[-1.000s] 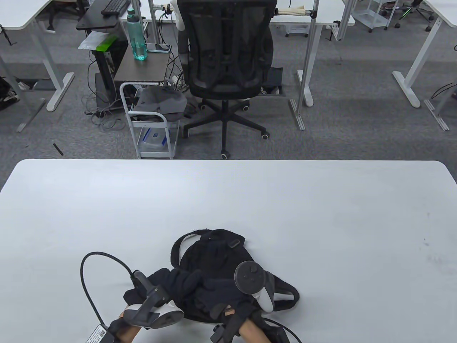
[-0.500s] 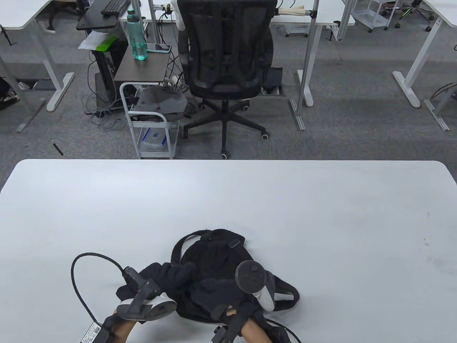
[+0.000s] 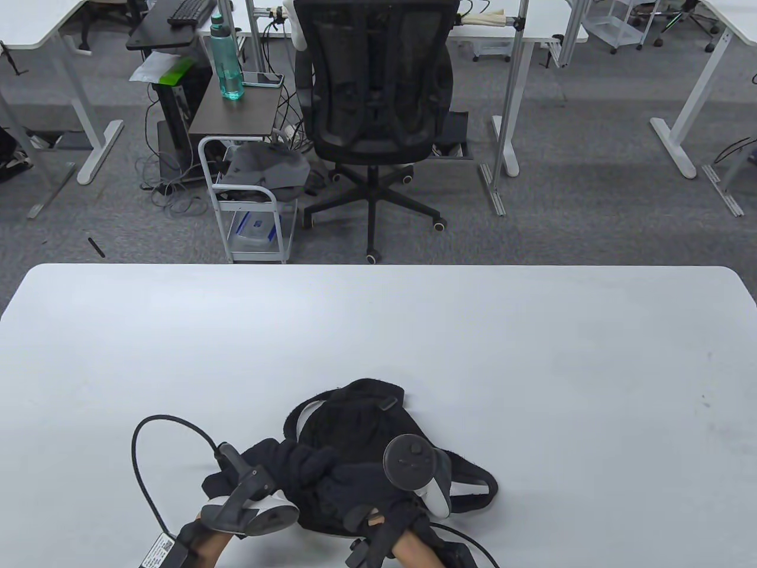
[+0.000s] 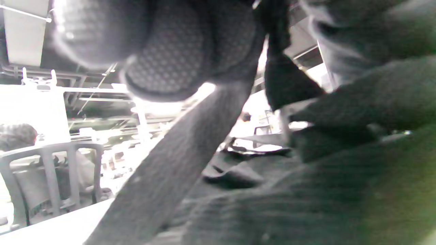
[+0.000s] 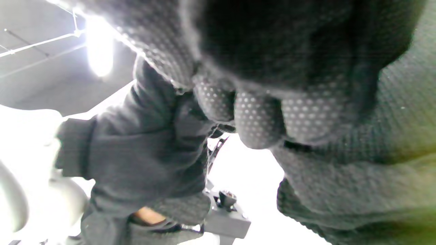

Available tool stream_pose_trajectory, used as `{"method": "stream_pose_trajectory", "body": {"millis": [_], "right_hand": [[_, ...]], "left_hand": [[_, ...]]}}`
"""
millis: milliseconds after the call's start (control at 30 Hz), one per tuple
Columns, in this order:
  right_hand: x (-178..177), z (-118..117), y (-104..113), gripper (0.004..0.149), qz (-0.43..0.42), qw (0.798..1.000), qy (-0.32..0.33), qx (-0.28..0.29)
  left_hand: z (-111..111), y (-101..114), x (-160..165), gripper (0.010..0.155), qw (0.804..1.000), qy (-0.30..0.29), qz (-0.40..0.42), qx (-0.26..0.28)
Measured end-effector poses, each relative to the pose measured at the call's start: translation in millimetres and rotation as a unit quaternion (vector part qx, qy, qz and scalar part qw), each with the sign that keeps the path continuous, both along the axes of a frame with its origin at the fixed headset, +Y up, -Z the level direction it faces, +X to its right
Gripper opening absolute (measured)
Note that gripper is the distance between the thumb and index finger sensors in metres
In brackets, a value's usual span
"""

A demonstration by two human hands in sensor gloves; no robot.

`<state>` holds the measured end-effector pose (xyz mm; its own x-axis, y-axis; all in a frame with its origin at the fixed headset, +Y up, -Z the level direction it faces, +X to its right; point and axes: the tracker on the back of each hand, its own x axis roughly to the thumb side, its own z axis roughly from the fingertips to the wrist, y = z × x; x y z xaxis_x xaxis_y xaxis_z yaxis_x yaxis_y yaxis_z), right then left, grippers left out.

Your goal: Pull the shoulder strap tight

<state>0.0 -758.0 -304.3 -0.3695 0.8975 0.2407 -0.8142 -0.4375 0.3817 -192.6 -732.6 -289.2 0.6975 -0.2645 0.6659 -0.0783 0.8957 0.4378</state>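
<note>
A small black backpack lies on the white table near its front edge. My left hand sits on the bag's left side; in the left wrist view its fingertips pinch a flat dark shoulder strap that runs down to the lower left. My right hand lies beside it on the bag's near part. In the right wrist view its fingers are curled into the black backpack fabric. One strap loop shows at the bag's left and another strap loop at its right.
A black cable loops over the table left of my left hand. Beyond the far table edge stand a black office chair and a small white cart. White table surface stretches wide to both sides and behind the bag.
My left hand drew out to the left half a second ago and has come back right toward the bag. The left strap loop has shifted slightly. The right hand barely moved.
</note>
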Motion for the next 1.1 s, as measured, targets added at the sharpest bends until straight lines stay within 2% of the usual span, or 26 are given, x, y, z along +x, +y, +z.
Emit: {"method": "stream_pose_trajectory", "body": {"millis": [133,233,333,433,500,667,933,1033,1100], "right_hand": [[1.2,-1.9,-0.7,0.038,-0.002,1.000,0.016,-0.012],[2.3,-2.1,-3.1,0.039,-0.006,0.999,0.022,-0.022],[4.7,-2.2,-3.6,0.054,0.005,1.000,0.002,0.007],[3.2,-3.1,-4.0,0.048,-0.013,1.000,0.008,0.008],[4.6,-1.2,-3.5,0.043,-0.035,0.999,-0.004,0.004],[-0.8,0.1,1.0,0.040,-0.005,1.000,0.002,0.026],[-1.5,-1.3,-0.4,0.039,0.007,1.000,0.022,0.010],[0.8,-2.2,-3.6,0.039,0.003,1.000,0.020,-0.006],[4.0,-2.8,-6.3,0.045,-0.004,1.000,0.012,-0.019]], "left_hand": [[-7.3,0.4,-10.4,0.065,1.000,0.020,0.008,-0.011],[-1.1,4.3,-7.1,0.064,1.000,0.029,0.004,-0.004],[11.3,10.2,0.9,0.063,0.999,0.014,-0.005,0.032],[21.3,10.4,14.2,0.063,1.000,-0.018,0.008,0.023],[22.4,9.3,15.8,0.064,0.999,-0.014,-0.006,0.033],[10.4,3.7,6.0,0.065,1.000,-0.023,0.011,0.006],[-12.4,1.4,-19.6,0.064,0.999,0.043,0.018,-0.020],[-3.3,4.6,-13.5,0.064,0.999,0.039,0.009,0.003],[4.3,7.7,-8.0,0.064,0.999,0.027,0.003,0.021]]}}
